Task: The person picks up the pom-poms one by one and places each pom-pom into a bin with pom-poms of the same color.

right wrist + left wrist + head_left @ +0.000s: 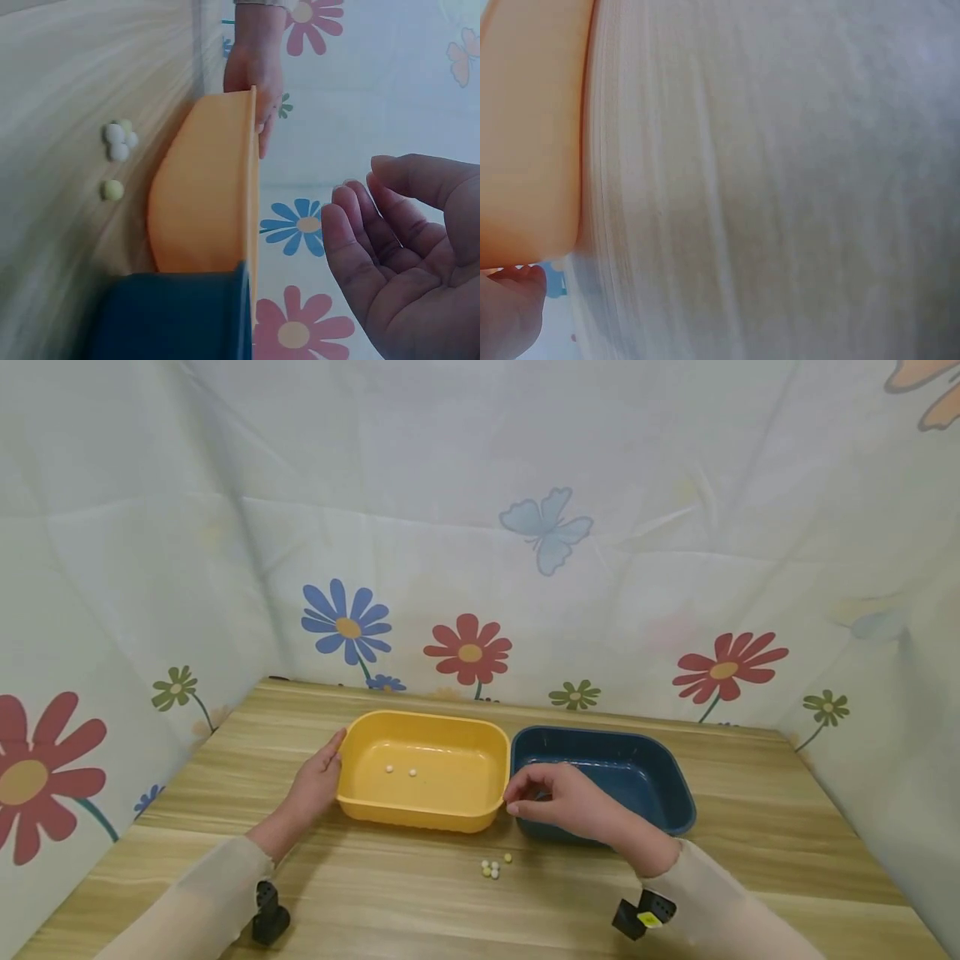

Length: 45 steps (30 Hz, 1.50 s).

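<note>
A yellow plastic bin point(423, 817) stands on the table with two small white balls point(389, 768) on its floor. My left hand point(315, 777) rests against the bin's left end, fingers fairly straight along its outside; in the left wrist view only the fingertips point(532, 276) show at the bin's corner. Over the seam between the yellow bin and a dark blue bin point(660, 777) hovers my right hand point(570, 797). Its fingers point(352, 262) are loosely bent, thumb apart from them, nothing between. Several small white and pale yellow balls point(491, 868) lie in front of the bins.
The blue bin sits right beside the yellow one, side to side. Both stand on a wood-grain table point(780, 827). A white cloth with printed flowers and butterflies point(450, 527) hangs behind and at the sides.
</note>
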Tool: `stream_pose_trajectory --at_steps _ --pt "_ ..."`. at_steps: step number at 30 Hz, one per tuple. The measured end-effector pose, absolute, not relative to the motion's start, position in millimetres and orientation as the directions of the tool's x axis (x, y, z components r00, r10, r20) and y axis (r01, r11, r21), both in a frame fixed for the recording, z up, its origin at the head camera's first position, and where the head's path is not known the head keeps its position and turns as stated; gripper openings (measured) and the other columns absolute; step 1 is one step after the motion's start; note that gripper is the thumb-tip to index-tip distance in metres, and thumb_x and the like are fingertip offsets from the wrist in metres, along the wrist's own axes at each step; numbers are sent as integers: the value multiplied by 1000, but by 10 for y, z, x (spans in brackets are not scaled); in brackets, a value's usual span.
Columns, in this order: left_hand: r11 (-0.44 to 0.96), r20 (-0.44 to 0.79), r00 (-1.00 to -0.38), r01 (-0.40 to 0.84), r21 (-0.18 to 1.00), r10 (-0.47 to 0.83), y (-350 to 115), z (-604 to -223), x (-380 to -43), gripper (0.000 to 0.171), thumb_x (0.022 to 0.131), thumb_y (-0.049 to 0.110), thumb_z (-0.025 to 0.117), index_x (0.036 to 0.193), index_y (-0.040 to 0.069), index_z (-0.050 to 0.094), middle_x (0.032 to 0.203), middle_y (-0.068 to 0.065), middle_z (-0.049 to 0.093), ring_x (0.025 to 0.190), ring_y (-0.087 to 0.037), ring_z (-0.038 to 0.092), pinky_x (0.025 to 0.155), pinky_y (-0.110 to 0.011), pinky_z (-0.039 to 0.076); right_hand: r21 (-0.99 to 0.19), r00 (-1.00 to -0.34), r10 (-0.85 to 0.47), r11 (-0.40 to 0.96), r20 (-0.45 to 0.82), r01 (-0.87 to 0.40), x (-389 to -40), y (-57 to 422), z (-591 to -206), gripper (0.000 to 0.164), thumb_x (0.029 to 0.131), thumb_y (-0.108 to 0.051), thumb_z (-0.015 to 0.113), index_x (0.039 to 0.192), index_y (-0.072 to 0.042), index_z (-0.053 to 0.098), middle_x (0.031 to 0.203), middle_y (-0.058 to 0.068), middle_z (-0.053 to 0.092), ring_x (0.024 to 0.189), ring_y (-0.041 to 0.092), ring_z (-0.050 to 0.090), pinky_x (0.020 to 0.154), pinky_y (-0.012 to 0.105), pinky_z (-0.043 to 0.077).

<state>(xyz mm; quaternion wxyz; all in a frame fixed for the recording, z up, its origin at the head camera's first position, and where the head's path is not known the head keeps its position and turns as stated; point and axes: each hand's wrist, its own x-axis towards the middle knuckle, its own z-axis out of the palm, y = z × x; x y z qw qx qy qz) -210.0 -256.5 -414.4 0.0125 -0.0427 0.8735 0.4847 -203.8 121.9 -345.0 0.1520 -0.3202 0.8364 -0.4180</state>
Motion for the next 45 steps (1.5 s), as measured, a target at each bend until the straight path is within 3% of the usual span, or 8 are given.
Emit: stream_pose_trajectory --at_steps 14,32,45 --pt "549 -68 -996 -88 831 -56 -2576 -4092 -2099 55 110 10 23 162 -3 8 171 -23 6 159 -44 8 133 -56 12 -797 -779 -626 453 35 -400 -1797 1261 -3850 15 93 -9 72 105 1 72 95 8 74 81 -6 56 71 14 53" --pt "546 -72 -995 -98 832 -69 -2573 -4094 -2096 55 110 9 23 162 -2 9 171 -20 7 160 -42 8 133 -54 11 -728 -809 -587 549 14 -411 -1705 1200 -4198 17 89 -2 72 105 2 72 83 3 70 70 -4 51 59 14 47" --pt "531 -86 -994 -106 840 -63 -2542 -4099 -2085 55 110 10 24 162 -1 9 171 -21 6 159 -43 8 133 -54 12 -637 -785 -616 580 65 -508 -1763 1142 -4270 17 83 4 66 98 2 73 73 -2 62 65 -6 43 57 13 41"
